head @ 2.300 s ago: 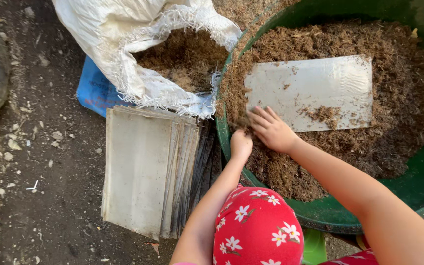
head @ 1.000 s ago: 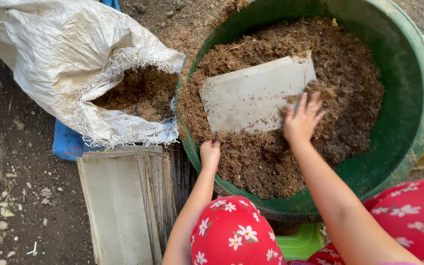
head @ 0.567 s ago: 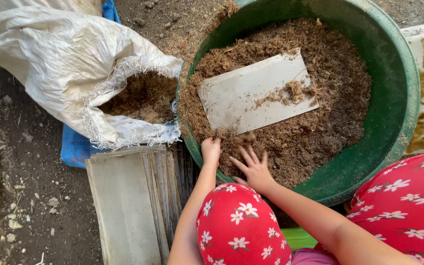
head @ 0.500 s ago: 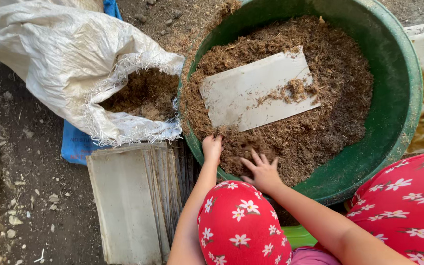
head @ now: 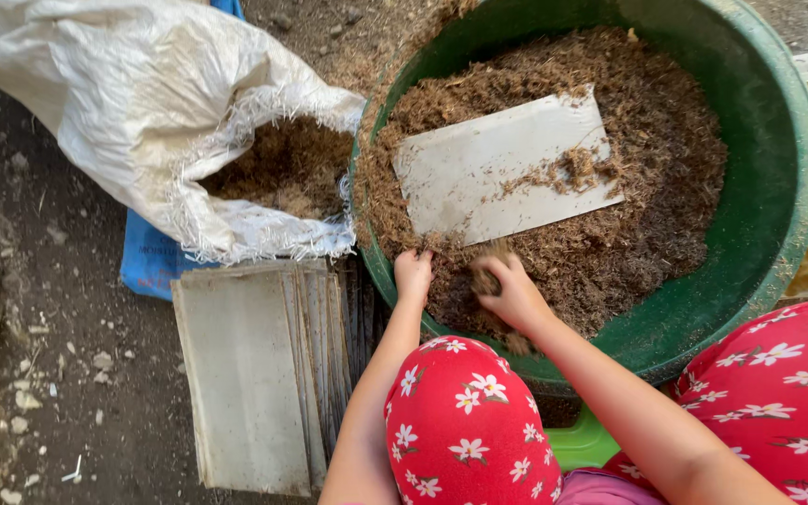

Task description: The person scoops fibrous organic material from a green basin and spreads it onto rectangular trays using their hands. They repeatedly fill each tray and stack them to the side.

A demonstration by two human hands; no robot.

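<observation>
Nearest, the right hand (head: 514, 292) is curled shut around a clump of brown fibre (head: 486, 279) at the near edge of the green tub (head: 778, 234), while the left hand (head: 412, 273) grips the tub's rim with bent fingers. Beyond them a pale flat sheet (head: 502, 168) lies on the fibre; left, a stack of sheets (head: 254, 374) and an open white sack (head: 161, 122).

brown fibrous mulch (head: 647, 187) | loose, fills green basin | pale flat sheet (head: 502, 168) on top
</observation>
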